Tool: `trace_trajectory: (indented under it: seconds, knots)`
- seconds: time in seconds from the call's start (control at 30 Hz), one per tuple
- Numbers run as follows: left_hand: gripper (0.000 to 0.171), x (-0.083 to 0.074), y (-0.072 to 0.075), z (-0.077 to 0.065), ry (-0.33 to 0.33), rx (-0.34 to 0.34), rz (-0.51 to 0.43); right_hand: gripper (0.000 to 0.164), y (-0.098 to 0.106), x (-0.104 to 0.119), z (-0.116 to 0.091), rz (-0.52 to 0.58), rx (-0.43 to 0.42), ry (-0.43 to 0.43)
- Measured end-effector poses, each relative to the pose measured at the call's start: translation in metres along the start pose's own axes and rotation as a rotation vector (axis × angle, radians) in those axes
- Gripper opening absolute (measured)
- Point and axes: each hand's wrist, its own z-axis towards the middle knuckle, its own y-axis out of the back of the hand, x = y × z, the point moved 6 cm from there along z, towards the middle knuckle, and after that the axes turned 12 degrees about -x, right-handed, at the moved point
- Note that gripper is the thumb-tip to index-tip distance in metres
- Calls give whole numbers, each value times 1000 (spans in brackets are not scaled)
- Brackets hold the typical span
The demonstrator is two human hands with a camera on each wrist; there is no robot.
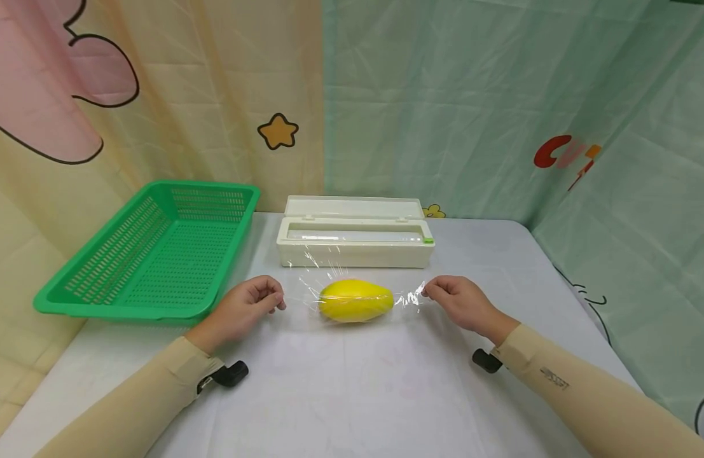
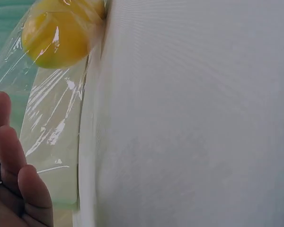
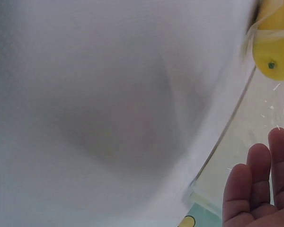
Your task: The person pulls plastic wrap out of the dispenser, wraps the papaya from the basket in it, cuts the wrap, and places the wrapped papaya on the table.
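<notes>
A yellow oblong fruit, mango-like in shape, lies on the white table with clear plastic wrap over it. The wrap stretches out to both sides. To the fruit's left, my left hand pinches the wrap's left edge between thumb and curled fingers. My right hand pinches the right end, where the film is bunched and shiny. In the left wrist view the film runs from the fruit towards the fingers. A small green stem spot shows on the fruit in the right wrist view.
Behind the fruit stands a white wrap dispenser box, lid raised, with a roll inside and a green piece at its right end. A green plastic basket sits at the left. Patterned curtains hang behind the table.
</notes>
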Motion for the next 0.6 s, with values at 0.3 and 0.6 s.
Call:
trace_trajectory:
  seconds: [0.3,0.6]
  knots:
    - [21,-1,-3,4,14,-12,123,34,-5,0,9,-37,24,-40]
    - [21,2,-8,12,44,-57,216,32,-11,1,18,-89,42,-57]
